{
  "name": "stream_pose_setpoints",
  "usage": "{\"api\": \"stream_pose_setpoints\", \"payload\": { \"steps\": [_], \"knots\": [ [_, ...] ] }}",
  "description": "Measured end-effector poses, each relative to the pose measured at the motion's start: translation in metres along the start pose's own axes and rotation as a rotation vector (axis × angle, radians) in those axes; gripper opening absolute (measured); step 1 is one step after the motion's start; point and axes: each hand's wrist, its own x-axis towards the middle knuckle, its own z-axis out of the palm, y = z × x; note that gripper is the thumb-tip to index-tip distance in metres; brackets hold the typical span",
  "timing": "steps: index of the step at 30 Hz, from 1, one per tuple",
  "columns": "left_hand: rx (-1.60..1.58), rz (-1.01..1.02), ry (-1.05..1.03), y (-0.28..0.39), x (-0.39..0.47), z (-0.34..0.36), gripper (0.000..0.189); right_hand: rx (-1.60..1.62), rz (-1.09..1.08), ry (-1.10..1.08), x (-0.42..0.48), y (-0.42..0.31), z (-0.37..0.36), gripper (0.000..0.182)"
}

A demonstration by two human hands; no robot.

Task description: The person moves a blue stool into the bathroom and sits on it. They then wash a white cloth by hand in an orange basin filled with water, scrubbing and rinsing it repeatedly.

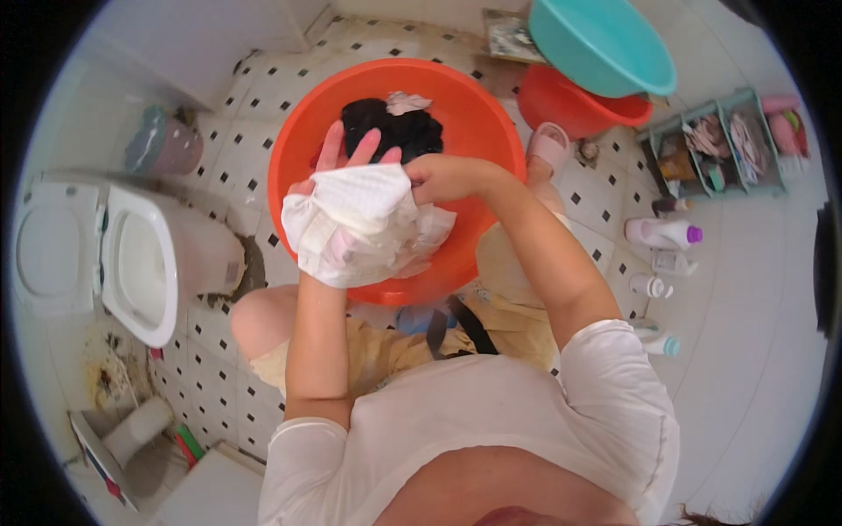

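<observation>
A wet white garment [358, 217], partly see-through, is spread over the near side of an orange plastic basin [473, 125]. My left hand [364, 148] is inside or behind it, its fingers spread and poking out past the far edge. The cloth hides most of the palm and wrist. At the garment's right edge, my right hand [439, 177] pinches the fabric between bent fingers. Beyond my hands, black clothing [411, 131] lies in the basin with a small pale cloth [408, 102] on top.
On the left stands a toilet [141, 263] with its lid up, near a waste bin [168, 141]. A turquoise basin [605, 46] rests on a red basin [559, 108]. Several bottles [658, 231] and a compartment rack [723, 148] line the right wall.
</observation>
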Motion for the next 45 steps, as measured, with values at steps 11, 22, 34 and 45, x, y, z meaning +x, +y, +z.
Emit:
{"api": "stream_pose_setpoints", "payload": {
  "steps": [11, 22, 34, 45],
  "knots": [
    [0.096, -0.061, 0.302, 0.025, -0.006, -0.03, 0.053, -0.268, -0.196, 0.552, 0.004, -0.129, -0.052, 0.029],
    [0.104, -0.136, 0.091, 0.087, 0.01, 0.023, 0.041, 0.011, 0.041, 0.219, 0.023, -0.053, -0.03, 0.025],
    [0.168, -0.018, -0.092, 0.108, 0.009, -0.006, 0.028, 0.304, 0.155, 0.249, 0.028, -0.017, -0.017, 0.013],
    [0.929, 0.201, 0.057, 0.092, 0.034, -0.006, 0.033, -0.119, -0.25, 0.477, 0.08, -0.154, 0.006, 0.02]
  ]
}}
